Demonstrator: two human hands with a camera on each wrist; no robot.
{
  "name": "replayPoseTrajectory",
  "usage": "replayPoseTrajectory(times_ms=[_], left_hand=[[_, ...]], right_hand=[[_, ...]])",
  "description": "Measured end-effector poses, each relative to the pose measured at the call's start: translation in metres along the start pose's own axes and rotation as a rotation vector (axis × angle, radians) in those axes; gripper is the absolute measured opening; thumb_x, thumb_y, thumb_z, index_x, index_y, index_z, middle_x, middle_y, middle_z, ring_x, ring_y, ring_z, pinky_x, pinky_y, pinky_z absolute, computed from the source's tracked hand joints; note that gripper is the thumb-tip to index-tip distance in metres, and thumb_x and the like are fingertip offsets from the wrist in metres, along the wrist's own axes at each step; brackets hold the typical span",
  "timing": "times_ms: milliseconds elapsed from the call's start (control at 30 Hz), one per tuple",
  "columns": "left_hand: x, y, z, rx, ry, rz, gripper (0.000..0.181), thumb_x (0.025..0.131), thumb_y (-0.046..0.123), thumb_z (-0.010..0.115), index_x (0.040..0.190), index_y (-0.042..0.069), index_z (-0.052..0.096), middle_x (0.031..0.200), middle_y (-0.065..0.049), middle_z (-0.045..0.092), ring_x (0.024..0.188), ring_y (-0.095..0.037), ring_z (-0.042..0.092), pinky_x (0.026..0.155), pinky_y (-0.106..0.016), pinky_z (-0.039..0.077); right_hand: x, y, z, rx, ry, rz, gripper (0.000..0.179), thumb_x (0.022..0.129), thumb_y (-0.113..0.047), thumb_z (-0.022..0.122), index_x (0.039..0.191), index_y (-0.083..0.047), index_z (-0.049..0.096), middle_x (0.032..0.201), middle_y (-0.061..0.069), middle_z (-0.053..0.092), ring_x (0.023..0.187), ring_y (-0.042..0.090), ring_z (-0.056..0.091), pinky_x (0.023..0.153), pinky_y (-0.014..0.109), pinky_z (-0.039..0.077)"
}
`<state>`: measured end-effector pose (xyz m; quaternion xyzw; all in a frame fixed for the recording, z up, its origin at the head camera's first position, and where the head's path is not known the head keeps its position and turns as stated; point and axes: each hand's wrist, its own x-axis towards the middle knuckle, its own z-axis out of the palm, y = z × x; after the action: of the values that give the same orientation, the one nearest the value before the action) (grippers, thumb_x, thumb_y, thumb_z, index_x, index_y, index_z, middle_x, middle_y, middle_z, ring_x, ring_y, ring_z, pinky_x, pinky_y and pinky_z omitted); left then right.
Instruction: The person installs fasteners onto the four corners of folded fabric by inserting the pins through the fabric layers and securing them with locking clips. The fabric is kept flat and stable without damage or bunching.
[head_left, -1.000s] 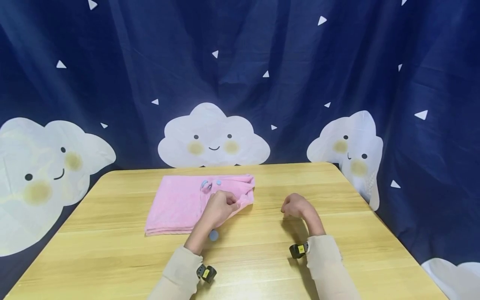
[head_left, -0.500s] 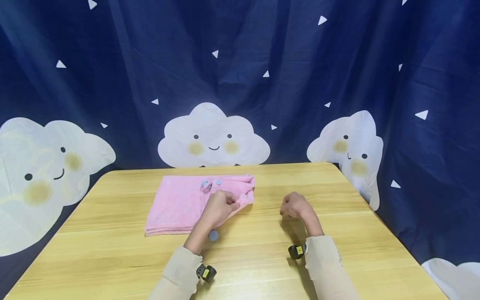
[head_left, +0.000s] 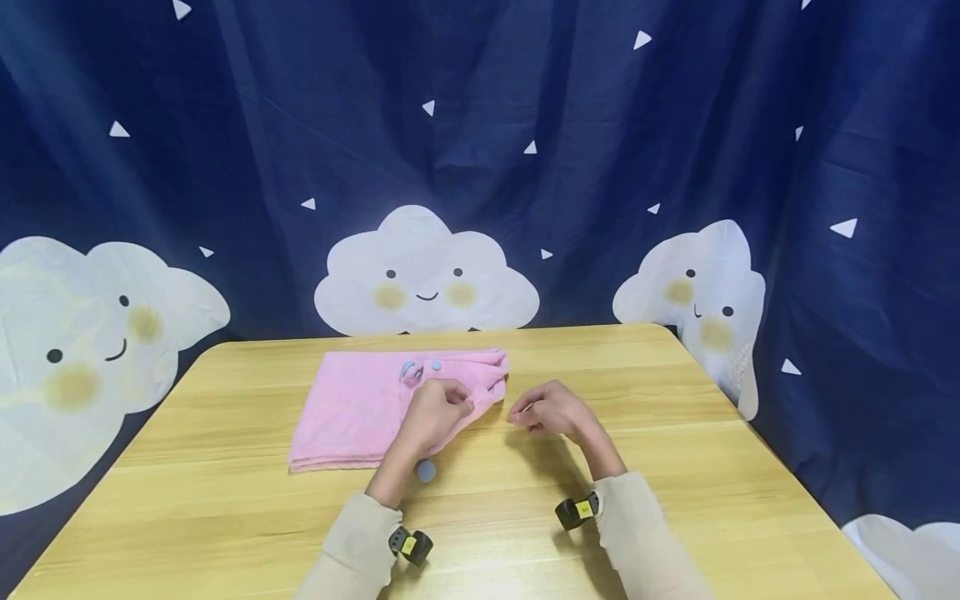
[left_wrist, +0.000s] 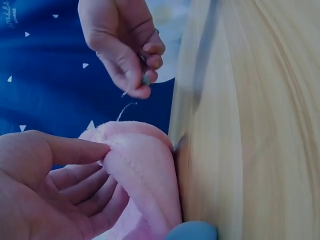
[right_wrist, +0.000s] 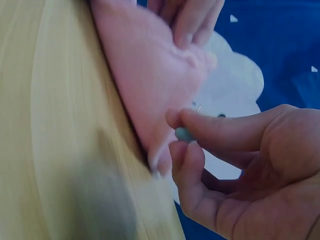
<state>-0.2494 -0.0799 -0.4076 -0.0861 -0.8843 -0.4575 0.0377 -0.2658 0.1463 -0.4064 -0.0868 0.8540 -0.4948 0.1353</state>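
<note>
Versus half a second ago: right-hand grip [head_left: 551, 408] has moved in toward the pink cloth [head_left: 360, 400] and now sits just off its right edge, not touching; left-hand grip [head_left: 435, 412] and cloth look about where they were. Left pinches the lifted near-right corner between thumb and fingers; the rest of the cloth lies folded on the surface [head_left: 480, 542], extending left and away from that pinch. Right pinches a small teal piece [right_wrist: 184, 134] between thumb and fingertips; a thin metallic tip [right_wrist: 199, 108] shows next to it, can't tell if they're one part. Thin curved strand [left_wrist: 126, 110] sticks up from the cloth's edge, in the gap between both grips. Cloth is plush, short-pile, soft layered folds, seam line near the pinched edge. Pale blue curved piece [head_left: 407, 367] and small blue dot [head_left: 437, 365] on its upper part. Round blue-grey disc [head_left: 427, 472] by the front edge, right beside the left forearm. Surface is light wood grain, rounded far corners.
</note>
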Motion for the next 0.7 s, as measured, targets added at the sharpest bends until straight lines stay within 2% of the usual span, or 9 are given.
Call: replayPoseTrajectory(times_ms=[133, 233, 333, 500, 700], left_hand=[[0.0, 0.0, -0.001, -0.051, 0.004, -0.031, 0.011, 0.087, 0.007, 0.073, 0.098, 0.004, 0.075, 0.088, -0.006, 0.074, 0.086, -0.019, 0.066, 0.081, -0.037, 0.055], [0.0, 0.001, -0.001, -0.081, -0.002, -0.048, 0.013, 0.086, 0.006, 0.072, 0.099, 0.004, 0.075, 0.091, -0.007, 0.075, 0.087, -0.02, 0.067, 0.081, -0.037, 0.055], [0.001, 0.001, -0.001, -0.09, -0.011, -0.059, 0.014, 0.086, 0.006, 0.072, 0.099, 0.005, 0.075, 0.092, -0.007, 0.075, 0.087, -0.02, 0.067, 0.078, -0.034, 0.055], [0.002, 0.001, -0.001, -0.114, -0.03, -0.082, 0.016, 0.086, 0.006, 0.071, 0.101, 0.005, 0.074, 0.093, -0.007, 0.075, 0.084, -0.018, 0.066, 0.073, -0.029, 0.052], [0.001, 0.003, -0.001, -0.141, -0.04, -0.084, 0.017, 0.084, 0.003, 0.07, 0.1, 0.004, 0.074, 0.091, -0.007, 0.074, 0.083, -0.018, 0.065, 0.07, -0.027, 0.051]], right_hand=[[-0.001, -0.006, 0.009, 0.125, -0.105, 0.001, 0.019, 0.089, -0.01, 0.073, 0.1, 0.005, 0.076, 0.092, 0.022, 0.073, 0.071, 0.019, 0.066, 0.069, 0.033, 0.06], [0.0, -0.008, 0.015, 0.201, -0.169, 0.001, 0.023, 0.092, -0.009, 0.068, 0.105, 0.009, 0.073, 0.091, 0.023, 0.072, 0.071, 0.019, 0.067, 0.067, 0.03, 0.059], [0.001, -0.01, 0.021, 0.276, -0.205, -0.004, 0.026, 0.095, -0.008, 0.063, 0.109, 0.013, 0.068, 0.084, 0.018, 0.069, 0.07, 0.017, 0.065, 0.067, 0.028, 0.058], [0.004, -0.01, 0.029, 0.353, -0.188, -0.025, 0.028, 0.097, -0.006, 0.059, 0.114, 0.016, 0.064, 0.084, 0.012, 0.067, 0.071, 0.015, 0.065, 0.068, 0.027, 0.058], [0.007, -0.007, 0.035, 0.327, -0.144, -0.033, 0.026, 0.095, -0.005, 0.06, 0.112, 0.014, 0.066, 0.078, 0.007, 0.065, 0.069, 0.014, 0.064, 0.066, 0.027, 0.058]])
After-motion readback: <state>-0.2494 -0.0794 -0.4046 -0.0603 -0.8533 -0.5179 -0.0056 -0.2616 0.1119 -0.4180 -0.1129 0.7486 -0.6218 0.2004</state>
